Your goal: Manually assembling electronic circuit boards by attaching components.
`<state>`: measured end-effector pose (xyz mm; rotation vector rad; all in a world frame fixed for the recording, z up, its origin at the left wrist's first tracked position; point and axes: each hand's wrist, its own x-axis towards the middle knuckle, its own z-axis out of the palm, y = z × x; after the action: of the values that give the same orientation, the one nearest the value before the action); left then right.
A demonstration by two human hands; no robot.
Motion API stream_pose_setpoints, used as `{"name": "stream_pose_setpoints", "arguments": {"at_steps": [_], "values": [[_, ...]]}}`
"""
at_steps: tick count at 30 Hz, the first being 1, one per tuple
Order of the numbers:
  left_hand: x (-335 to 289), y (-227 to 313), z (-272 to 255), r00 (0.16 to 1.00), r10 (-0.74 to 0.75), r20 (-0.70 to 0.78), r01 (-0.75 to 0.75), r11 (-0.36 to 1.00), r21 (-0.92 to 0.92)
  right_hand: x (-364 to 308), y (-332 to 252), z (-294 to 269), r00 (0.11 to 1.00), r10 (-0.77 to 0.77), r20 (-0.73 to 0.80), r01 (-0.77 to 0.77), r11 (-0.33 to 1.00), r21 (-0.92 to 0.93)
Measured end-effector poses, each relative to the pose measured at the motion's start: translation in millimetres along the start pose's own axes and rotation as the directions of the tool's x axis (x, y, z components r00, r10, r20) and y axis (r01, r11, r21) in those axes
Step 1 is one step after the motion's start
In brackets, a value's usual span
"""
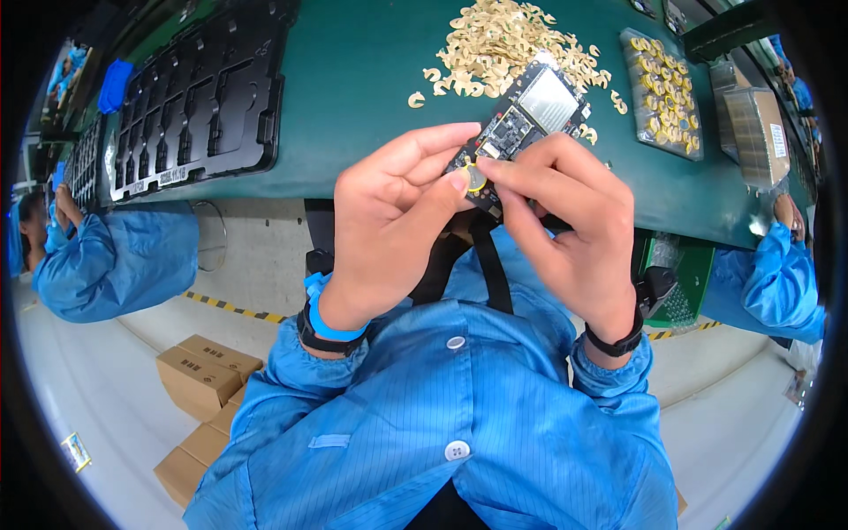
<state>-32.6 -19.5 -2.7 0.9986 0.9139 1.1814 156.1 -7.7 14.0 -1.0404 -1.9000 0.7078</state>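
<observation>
Both hands, left hand [389, 230] and right hand [565, 221], pinch a black circuit board [521, 124] at frame centre; a round cell [476, 179] sits partly seated. Gold clips [503, 44] remain heaped on the table [353, 79].

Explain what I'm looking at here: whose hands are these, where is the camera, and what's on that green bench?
One wide fisheye camera, worn on a person's head, looks down, so edges bend. The left hand and right hand are that person's own, in blue sleeves. Together they hold a dark circuit board above the green bench, fingertips pinching a small round metal disc against it. On the bench lie a pile of gold-coloured metal clips, a black moulded tray and a clear tray of clips. Other people in blue work at either side.
</observation>
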Motion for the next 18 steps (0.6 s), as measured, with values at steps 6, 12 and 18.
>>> {"name": "stream_pose_setpoints", "arguments": {"at_steps": [6, 12, 18], "values": [[4.9, 0.6, 3.2, 1.000, 0.019, 0.007, -0.018, 0.999, -0.043, -1.0, 6.8, 5.6, 0.991, -0.132, -0.031, 0.129, 0.989, -0.079], [6.1, -1.9, 5.4, 0.999, -0.027, -0.039, 0.024, 0.996, -0.081, -6.0, 12.1, 7.7, 0.977, -0.209, 0.031, 0.211, 0.963, -0.167], [4.9, -13.7, 2.2, 0.988, -0.001, -0.155, -0.021, 0.990, -0.137, -7.7, 20.8, 7.8, 0.990, -0.128, -0.066, 0.134, 0.986, 0.102]]}}
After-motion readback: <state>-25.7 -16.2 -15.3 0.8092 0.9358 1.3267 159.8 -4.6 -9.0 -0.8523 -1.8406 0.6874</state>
